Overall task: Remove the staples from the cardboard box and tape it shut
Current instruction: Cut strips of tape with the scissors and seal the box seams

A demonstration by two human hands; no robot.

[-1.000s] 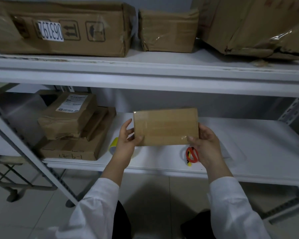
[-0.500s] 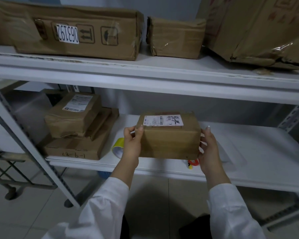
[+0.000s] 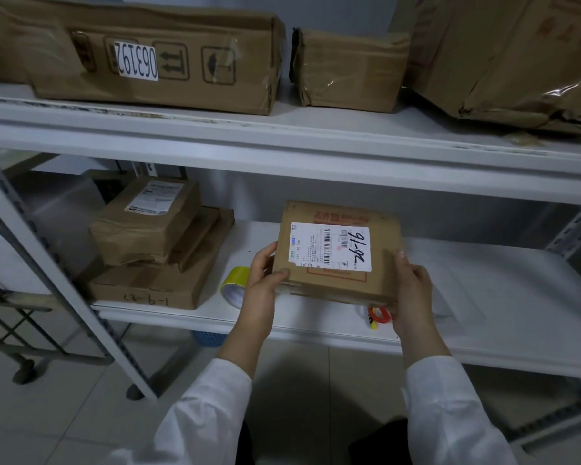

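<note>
Two hands clamp the box [image 3: 336, 253], one at each short end: the left hand [image 3: 262, 283] has its thumb laid on the top face near the front left corner with the fingers curled round the left side, and the right hand [image 3: 411, 290] wraps the right end, fingers reaching up along that side. A second ago the box showed a plain taped face to the camera; half a second ago the label [image 3: 331, 246] was only a thin strip on top. Now the box has been rolled towards the person, so the labelled face looks up and at the camera and the whole label can be read. The long axis still runs left to right between the hands, with the right end sitting a little lower. The handwritten "91-92" on the label lies sideways, running down the face. The box is over the front part of the lower shelf [image 3: 483, 330]; whether it touches the shelf I cannot tell. A yellow tape roll [image 3: 235, 285] lies just beside the left hand, and an orange tool [image 3: 378, 315] shows partly under the box's front right corner.
</note>
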